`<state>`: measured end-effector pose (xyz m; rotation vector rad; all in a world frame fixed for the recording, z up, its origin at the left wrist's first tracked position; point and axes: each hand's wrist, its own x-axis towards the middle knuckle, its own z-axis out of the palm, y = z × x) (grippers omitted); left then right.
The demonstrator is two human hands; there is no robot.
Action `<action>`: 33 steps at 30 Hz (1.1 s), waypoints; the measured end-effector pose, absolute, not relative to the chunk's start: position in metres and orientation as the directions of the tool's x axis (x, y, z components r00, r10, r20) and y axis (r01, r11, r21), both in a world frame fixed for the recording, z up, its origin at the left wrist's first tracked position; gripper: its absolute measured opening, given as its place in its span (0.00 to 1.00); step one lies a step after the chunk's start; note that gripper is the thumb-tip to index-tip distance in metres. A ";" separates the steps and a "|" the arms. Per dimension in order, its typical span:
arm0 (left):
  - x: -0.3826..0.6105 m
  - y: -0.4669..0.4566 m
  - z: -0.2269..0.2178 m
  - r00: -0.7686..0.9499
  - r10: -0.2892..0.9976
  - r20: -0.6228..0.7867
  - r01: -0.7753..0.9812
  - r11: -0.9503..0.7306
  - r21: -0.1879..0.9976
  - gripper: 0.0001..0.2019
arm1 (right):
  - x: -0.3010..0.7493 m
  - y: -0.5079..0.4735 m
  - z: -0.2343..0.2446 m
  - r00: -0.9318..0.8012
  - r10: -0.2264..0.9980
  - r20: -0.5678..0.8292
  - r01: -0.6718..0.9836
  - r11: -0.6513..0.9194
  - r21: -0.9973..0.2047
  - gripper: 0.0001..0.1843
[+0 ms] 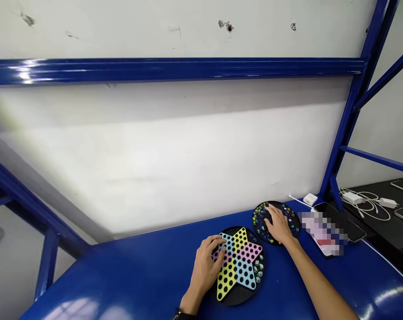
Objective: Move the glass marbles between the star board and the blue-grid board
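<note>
Your right grip, cupped, rests on the round black tray of glass marbles, beyond and right of the pastel-starred Chinese checkers board under your curled left grip (whether either holds a marble, you cannot tell).

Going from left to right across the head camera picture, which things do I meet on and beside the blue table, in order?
Star-shaped Chinese checkers board → round black marble tray → white power adapter → black smartphone → white charging cables
</note>
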<state>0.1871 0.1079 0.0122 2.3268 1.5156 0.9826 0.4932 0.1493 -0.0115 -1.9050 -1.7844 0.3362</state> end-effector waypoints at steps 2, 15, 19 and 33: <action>0.187 0.107 0.013 0.251 0.871 0.421 0.740 -0.454 0.496 0.12 | 0.492 0.158 -0.014 0.107 0.983 0.150 0.862 -0.017 -0.506 0.26; 0.184 0.109 0.010 0.265 0.874 0.407 0.743 -0.454 0.491 0.12 | 0.486 0.167 -0.015 0.046 0.977 0.210 0.900 0.051 -0.433 0.16; 0.183 0.109 0.008 0.260 0.877 0.404 0.741 -0.449 0.499 0.13 | 0.485 0.166 -0.014 0.056 0.976 0.211 0.902 0.041 -0.429 0.16; 0.184 0.109 0.010 0.245 0.878 0.410 0.723 -0.448 0.527 0.13 | 0.483 0.157 -0.007 0.132 0.971 0.200 0.937 -0.056 -0.346 0.13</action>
